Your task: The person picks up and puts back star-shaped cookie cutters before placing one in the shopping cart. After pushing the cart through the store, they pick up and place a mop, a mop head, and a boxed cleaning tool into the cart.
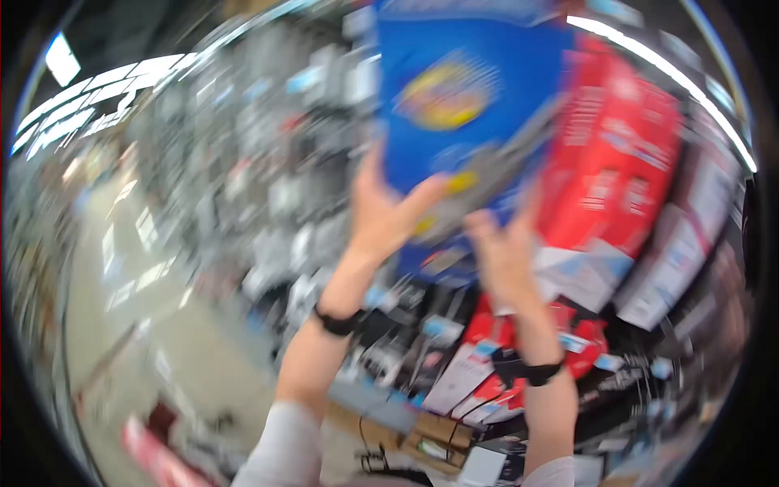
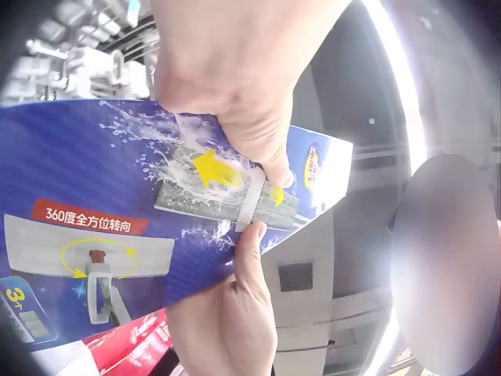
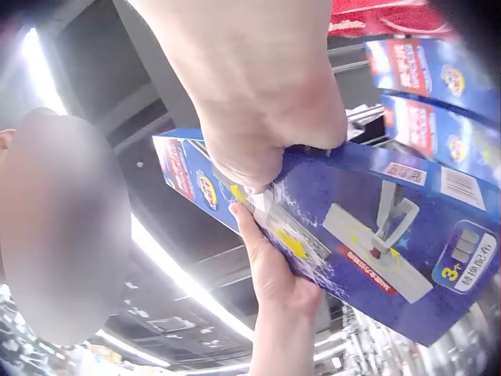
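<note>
A large blue box (image 1: 471, 49) with a flat mop printed on it is held up in front of me, blurred in the head view. My left hand (image 1: 389, 215) grips one side of the box, its thumb lying across the printed face. On the opposite side my right hand (image 1: 507, 256) grips the box, thumb pointing toward the left one. In the left wrist view both thumbs press near the printed grey mop pad (image 2: 227, 194). The right wrist view shows the mop picture (image 3: 376, 251) and the box's barcode side (image 3: 438, 182). Fingers behind the box are hidden.
Tall red packages (image 1: 608, 154) stand just right of the box, with a pale package (image 1: 686, 252) beyond. Similar blue boxes (image 3: 442, 78) appear in the right wrist view. A shelf of blurred goods (image 1: 268, 162) runs leftward beside a shiny aisle floor (image 1: 130, 268). Cardboard boxes (image 1: 434, 442) sit low.
</note>
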The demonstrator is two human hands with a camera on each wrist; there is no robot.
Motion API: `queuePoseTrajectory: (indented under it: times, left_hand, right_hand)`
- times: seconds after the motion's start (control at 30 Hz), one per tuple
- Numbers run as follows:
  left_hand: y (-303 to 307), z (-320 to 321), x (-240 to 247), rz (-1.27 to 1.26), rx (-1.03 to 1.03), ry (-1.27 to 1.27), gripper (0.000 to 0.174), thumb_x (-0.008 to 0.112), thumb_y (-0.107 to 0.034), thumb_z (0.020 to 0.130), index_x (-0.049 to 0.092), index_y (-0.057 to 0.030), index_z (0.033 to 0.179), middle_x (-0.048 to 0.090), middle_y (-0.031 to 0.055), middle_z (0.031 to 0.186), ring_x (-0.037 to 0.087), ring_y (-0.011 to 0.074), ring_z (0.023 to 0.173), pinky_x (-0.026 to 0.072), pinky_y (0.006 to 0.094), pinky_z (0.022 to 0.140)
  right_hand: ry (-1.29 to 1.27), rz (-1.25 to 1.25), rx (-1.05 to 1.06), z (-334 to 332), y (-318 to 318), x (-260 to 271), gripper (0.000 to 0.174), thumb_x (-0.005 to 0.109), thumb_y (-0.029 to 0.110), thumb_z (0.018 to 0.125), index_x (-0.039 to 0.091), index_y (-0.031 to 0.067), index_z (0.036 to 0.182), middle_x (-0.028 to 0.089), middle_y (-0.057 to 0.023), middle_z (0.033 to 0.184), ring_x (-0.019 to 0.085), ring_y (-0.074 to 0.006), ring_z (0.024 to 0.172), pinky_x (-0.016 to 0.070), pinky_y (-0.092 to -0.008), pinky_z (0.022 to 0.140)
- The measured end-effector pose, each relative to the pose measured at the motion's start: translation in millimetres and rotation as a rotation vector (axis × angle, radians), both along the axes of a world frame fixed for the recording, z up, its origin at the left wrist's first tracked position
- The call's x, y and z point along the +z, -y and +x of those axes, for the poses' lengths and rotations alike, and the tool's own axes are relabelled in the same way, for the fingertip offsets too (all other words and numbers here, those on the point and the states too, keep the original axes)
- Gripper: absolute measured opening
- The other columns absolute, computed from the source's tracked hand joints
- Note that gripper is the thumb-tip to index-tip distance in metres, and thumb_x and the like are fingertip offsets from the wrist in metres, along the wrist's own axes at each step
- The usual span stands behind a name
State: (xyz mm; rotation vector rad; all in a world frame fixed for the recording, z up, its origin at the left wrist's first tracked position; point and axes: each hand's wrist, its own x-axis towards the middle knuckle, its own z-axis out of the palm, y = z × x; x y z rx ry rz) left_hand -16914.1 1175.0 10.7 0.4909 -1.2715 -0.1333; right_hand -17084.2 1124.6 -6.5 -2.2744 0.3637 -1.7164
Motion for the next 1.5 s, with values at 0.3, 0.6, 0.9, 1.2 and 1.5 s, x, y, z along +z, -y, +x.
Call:
queuePoseTrajectory:
  times: [0.3,0.6,0.9,1.2,1.5]
  left_hand:
    - [-211.6,-4.8,-93.0,-0.069,0.600,-0.092,0.080,0.088,-0.029,0.076,0.044,0.0077,0.132,0.063,0.0118,0.115,0.061,0.0162,0.106,0.0500,0.0303,0.092]
    - [-409.3,-30.5,-270.9,0.393,1.145,-0.470,0.074,0.082,-0.023,0.082,0.040,0.0048,0.137,0.060,0.0162,0.123,0.058,0.0206,0.114,0.0468,0.0349,0.100]
    - [-599.3,-2.0,-464.3,0.824,1.139,-0.754,0.075,0.077,-0.017,0.085,0.036,-0.0018,0.146,0.055,0.0148,0.135,0.054,0.0215,0.123,0.0445,0.0352,0.104]
    - [-690.2,-18.4,-611.1,1.309,0.885,-1.117,0.092,0.079,-0.033,0.083,0.028,0.0050,0.150,0.048,0.0242,0.142,0.055,0.0292,0.123,0.0461,0.0387,0.102]
    - [-707.4,-34.5,-649.6,1.376,1.097,-0.838,0.069,0.081,-0.023,0.079,0.050,0.0029,0.134,0.058,0.0196,0.121,0.060,0.0284,0.102,0.0511,0.0387,0.090]
  right_hand:
    - [-0.195,0.143,0.705,38.5,-127.6,-57.8,0.088,0.067,0.026,0.096,0.011,-0.0117,0.152,0.030,-0.0217,0.155,0.030,-0.0230,0.141,0.0185,-0.0334,0.118]
    - [-0.561,0.497,1.478,135.2,-262.9,-237.8,0.097,0.076,0.009,0.085,0.011,0.0010,0.156,0.033,-0.0164,0.153,0.039,-0.0253,0.138,0.0350,-0.0372,0.113]
    - [-0.920,0.919,1.719,231.3,-452.6,-440.6,0.094,0.079,0.010,0.083,0.020,0.0059,0.156,0.047,-0.0145,0.144,0.050,-0.0228,0.126,0.0447,-0.0385,0.105]
    - [-1.237,0.920,1.386,269.3,-542.9,-675.8,0.074,0.072,0.008,0.084,0.039,0.0077,0.150,0.062,-0.0168,0.131,0.062,-0.0254,0.114,0.0487,-0.0365,0.098]
    - [-1.484,0.370,1.057,262.8,-560.7,-688.3,0.035,0.066,0.017,0.084,0.066,0.0044,0.117,0.069,-0.0243,0.105,0.068,-0.0380,0.101,0.0526,-0.0446,0.087]
